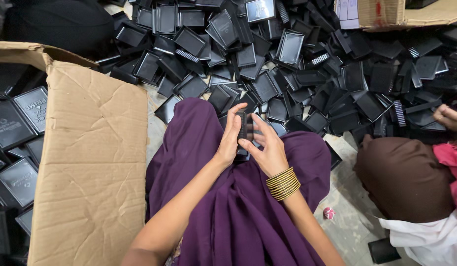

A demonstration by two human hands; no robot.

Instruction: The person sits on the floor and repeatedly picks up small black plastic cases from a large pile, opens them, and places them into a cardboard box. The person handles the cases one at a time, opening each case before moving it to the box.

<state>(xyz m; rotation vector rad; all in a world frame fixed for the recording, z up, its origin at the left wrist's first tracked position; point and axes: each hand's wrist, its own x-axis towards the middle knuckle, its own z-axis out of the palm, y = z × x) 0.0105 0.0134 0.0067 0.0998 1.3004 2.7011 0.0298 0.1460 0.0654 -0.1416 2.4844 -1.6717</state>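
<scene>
Two hands meet over a lap draped in purple cloth (238,216). Left hand (231,140) and right hand (268,148) pinch a small black plastic part (245,125) between them, fingers curled round its edges, held upright just above the knees. Gold bangles (283,183) sit on the right wrist. Heap of black plastic trays (287,64) covers the floor ahead. Cardboard box (90,162) to the left, flap open, with stacked black lids (16,123) inside. Another person's hand (450,118) at the far right edge.

Both hands (253,140) — black plastic piece (245,126) between.
</scene>
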